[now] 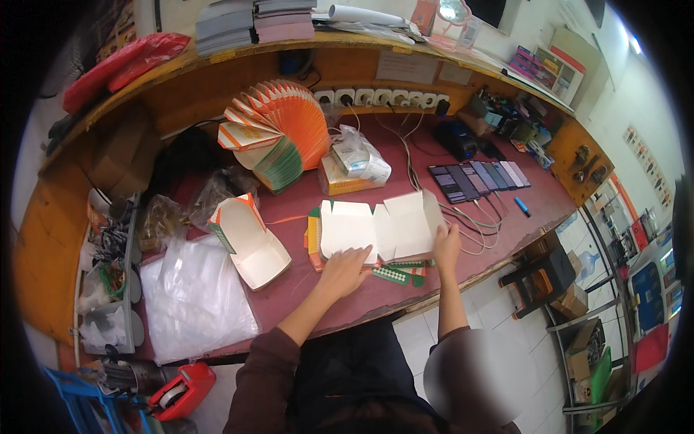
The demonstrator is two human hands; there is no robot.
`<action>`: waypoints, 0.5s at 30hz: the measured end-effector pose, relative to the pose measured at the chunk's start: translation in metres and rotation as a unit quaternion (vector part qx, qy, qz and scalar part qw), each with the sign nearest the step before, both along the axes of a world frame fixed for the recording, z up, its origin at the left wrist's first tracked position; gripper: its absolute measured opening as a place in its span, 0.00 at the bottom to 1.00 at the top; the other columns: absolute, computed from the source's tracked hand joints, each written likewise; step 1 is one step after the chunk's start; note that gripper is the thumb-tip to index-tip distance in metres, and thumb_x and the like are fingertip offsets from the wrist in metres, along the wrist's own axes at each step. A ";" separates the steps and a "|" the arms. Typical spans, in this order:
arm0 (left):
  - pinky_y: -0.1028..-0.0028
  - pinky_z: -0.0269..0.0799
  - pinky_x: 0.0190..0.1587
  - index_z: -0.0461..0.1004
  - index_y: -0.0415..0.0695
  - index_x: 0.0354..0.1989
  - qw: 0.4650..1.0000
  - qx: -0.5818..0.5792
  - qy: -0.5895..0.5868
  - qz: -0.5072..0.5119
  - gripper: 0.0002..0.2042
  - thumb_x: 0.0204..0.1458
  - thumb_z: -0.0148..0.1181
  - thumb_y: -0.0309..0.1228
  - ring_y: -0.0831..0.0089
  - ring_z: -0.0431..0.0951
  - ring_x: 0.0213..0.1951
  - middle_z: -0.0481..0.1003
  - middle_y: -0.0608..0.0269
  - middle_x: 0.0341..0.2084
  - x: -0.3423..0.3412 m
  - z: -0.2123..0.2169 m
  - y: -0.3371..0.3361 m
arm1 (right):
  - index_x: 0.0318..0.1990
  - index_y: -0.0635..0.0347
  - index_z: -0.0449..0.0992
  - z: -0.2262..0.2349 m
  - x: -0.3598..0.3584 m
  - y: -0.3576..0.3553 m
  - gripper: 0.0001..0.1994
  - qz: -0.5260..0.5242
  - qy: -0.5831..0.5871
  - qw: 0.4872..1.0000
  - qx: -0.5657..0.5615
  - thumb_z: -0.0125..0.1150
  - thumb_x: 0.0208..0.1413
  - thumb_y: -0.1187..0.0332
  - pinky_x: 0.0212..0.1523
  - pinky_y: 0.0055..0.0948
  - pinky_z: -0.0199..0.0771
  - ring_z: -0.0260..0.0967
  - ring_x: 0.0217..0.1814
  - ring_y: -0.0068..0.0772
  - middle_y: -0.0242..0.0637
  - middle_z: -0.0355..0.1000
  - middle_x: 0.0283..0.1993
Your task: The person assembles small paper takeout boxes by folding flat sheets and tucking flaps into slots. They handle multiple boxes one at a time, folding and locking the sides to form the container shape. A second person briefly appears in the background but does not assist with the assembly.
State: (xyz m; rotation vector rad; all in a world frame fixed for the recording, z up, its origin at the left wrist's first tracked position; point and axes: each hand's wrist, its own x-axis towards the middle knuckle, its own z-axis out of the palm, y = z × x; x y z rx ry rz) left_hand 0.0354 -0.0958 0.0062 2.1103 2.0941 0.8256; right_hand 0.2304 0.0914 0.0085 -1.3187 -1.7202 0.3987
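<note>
Carton blank (400, 230) apparently at the folding step

In the head view, the carton blank is spread white side up near the front edge of the red tabletop (340, 300), over orange-and-green printed card (313, 242). Its right-hand panel is tilted up and gripped at the edge by the right hand (447, 244), with the fingers closed around it. By the left hand (345, 273), the near edge is touched with fingers extended; whether the card is pinched there cannot be told. To the left, a partly formed box (264, 257) is left standing open. The creasing of side panels is judged to be in hand; for the next move, the raised panel would need to be bent upright while the base is steadied.
</note>
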 end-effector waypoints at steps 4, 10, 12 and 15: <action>0.61 0.63 0.55 0.63 0.38 0.57 0.996 -0.088 -0.001 -0.014 0.26 0.54 0.54 0.43 0.57 0.66 0.56 0.65 0.50 0.56 0.003 -0.008 0.014 | 0.38 0.67 0.69 0.043 -0.011 -0.014 0.11 0.058 0.181 0.977 -0.101 0.52 0.57 0.66 0.33 0.33 0.70 0.72 0.30 0.37 0.44 0.72 0.30; 0.73 0.66 0.48 0.62 0.36 0.56 0.835 0.117 -0.534 -0.067 0.21 0.61 0.47 0.39 0.68 0.72 0.48 0.69 0.50 0.48 0.036 0.048 0.006 | 0.50 0.61 0.70 0.081 -0.048 -0.117 0.22 0.332 -0.014 0.927 0.177 0.61 0.43 0.79 0.51 0.34 0.69 0.68 0.52 0.42 0.43 0.69 0.51; 0.73 0.67 0.49 0.63 0.34 0.54 0.831 0.188 -0.523 -0.032 0.18 0.62 0.45 0.35 0.70 0.73 0.45 0.72 0.51 0.43 0.041 0.070 -0.004 | 0.51 0.59 0.70 0.095 -0.049 -0.132 0.25 0.347 -0.028 0.917 0.193 0.64 0.40 0.76 0.52 0.36 0.67 0.65 0.55 0.44 0.42 0.67 0.54; 0.76 0.69 0.45 0.65 0.34 0.52 0.814 0.103 -0.571 0.036 0.17 0.62 0.46 0.35 0.74 0.75 0.43 0.74 0.55 0.40 0.040 0.092 -0.026 | 0.51 0.58 0.71 0.113 -0.043 -0.140 0.27 0.353 -0.032 0.906 0.231 0.68 0.37 0.74 0.53 0.37 0.67 0.65 0.54 0.45 0.39 0.68 0.54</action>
